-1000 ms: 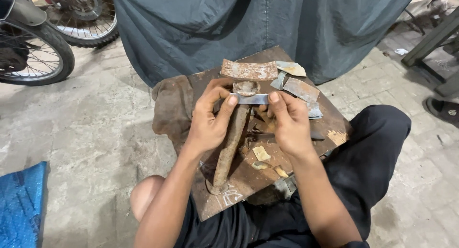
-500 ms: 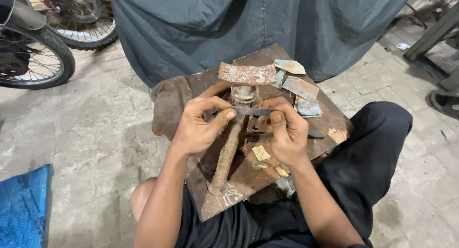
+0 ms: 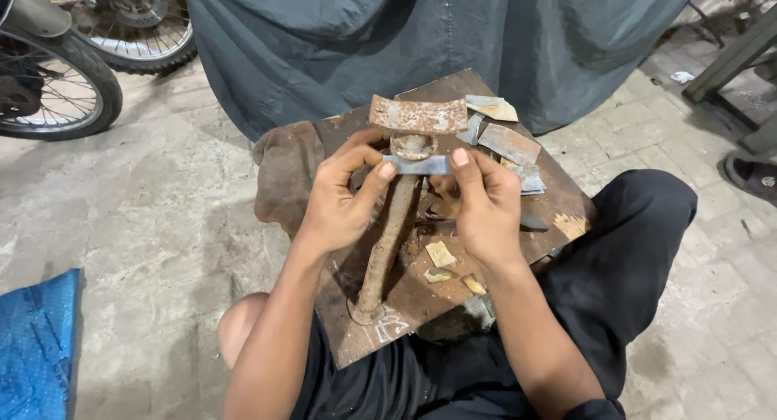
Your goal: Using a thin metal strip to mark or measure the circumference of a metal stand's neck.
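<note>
A small flat grey metal strip (image 3: 418, 166) is held level between my two hands, just over the round rusty head (image 3: 413, 146) of an upright iron stake. My left hand (image 3: 344, 197) pinches the strip's left end with thumb and fingers. My right hand (image 3: 477, 205) pinches its right end. The stake's rusty shaft (image 3: 386, 246) runs down to a base on the worn brown metal plate (image 3: 421, 303) resting across my lap. A curved rusty metal piece (image 3: 418, 114) lies just beyond the stake head.
Several cut metal scraps (image 3: 508, 143) lie on the plate's far right, with small tan offcuts (image 3: 441, 255) near my right wrist. A dark cloth-covered bulk (image 3: 421, 40) stands ahead. Motorbike wheels (image 3: 48, 84) are at the upper left, a blue sheet (image 3: 36, 347) at the lower left.
Both hands have shifted slightly on the strip, bringing it level over the stake head. My grip moved toward the strip's ends.
</note>
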